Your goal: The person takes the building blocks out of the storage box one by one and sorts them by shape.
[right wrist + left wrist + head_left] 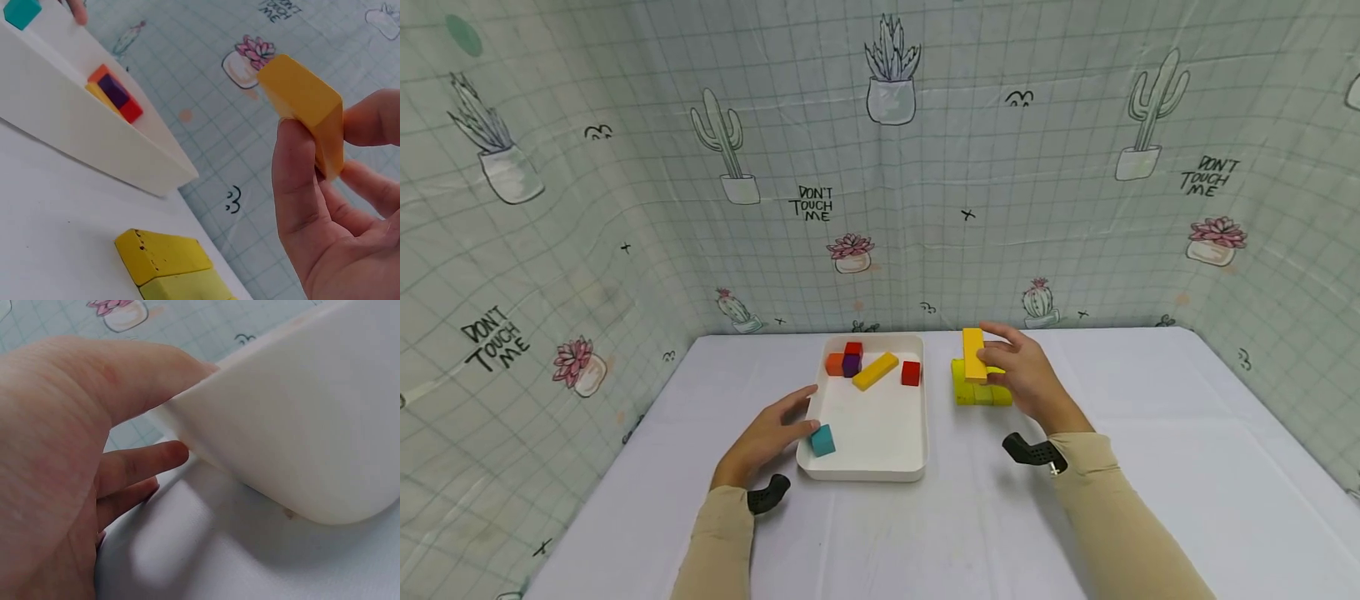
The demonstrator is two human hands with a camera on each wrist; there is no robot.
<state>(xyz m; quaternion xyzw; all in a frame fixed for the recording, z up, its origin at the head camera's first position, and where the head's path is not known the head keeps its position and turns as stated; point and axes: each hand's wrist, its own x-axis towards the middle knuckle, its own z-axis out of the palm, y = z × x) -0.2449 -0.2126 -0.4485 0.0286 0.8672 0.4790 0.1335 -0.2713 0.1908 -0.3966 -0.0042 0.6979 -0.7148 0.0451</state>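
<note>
My right hand [1024,372] pinches a yellow rectangular block [973,355] between thumb and fingers; the right wrist view shows the block [306,97] raised and tilted. Below it on the table lie several yellow-green blocks [983,396] side by side, partly covered by the held block and hand. At the left, my left hand [767,435] holds the side of a white tray [872,475], thumb over the rim and fingers along the outer wall [300,437]. A teal cube [823,440] sits inside the tray close to that thumb.
Inside the tray's far end are an orange block [834,364], a purple cube [852,366], a red block [853,348] behind it, a slanted yellow block [876,372] and a separate red cube [911,373]. A patterned cloth [925,208] hangs behind the white table [910,542].
</note>
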